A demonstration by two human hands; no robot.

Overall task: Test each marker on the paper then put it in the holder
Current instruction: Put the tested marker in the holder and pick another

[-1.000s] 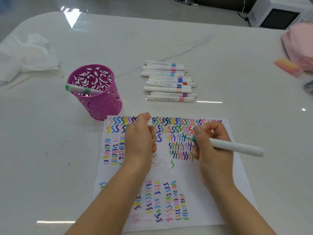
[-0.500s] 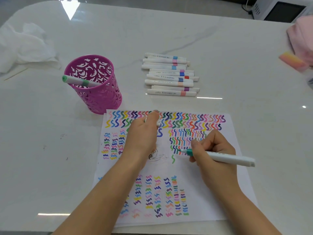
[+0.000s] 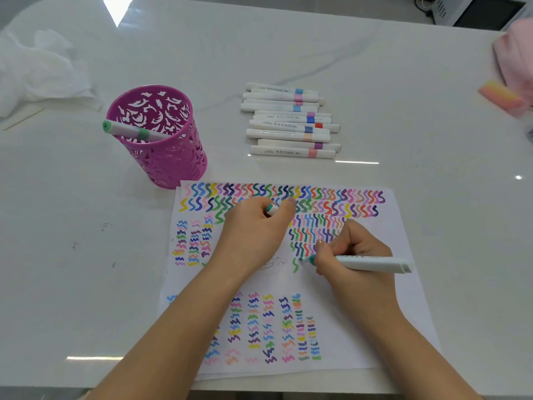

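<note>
A white sheet of paper (image 3: 346,310) covered in coloured squiggles lies at the table's front edge. My right hand (image 3: 352,255) grips a white marker (image 3: 372,263) with a teal tip, and the tip touches the paper beside a green squiggle. My left hand (image 3: 256,229) rests on the paper and is closed around the marker's cap (image 3: 272,209), whose teal and white end pokes out. A magenta cut-out holder (image 3: 161,140) stands left of the paper with one green-banded marker (image 3: 129,130) leaning in it. Several white markers (image 3: 291,122) lie in a row behind the paper.
A crumpled white tissue (image 3: 37,70) lies at the far left. A pink pouch (image 3: 516,56) and a pink-orange eraser (image 3: 500,95) are at the far right. A white appliance (image 3: 473,10) stands beyond the table's back edge.
My right hand has brought the marker down and leftwards, so that its tip now meets the paper by the green squiggle. My left hand stays put with the cap.
</note>
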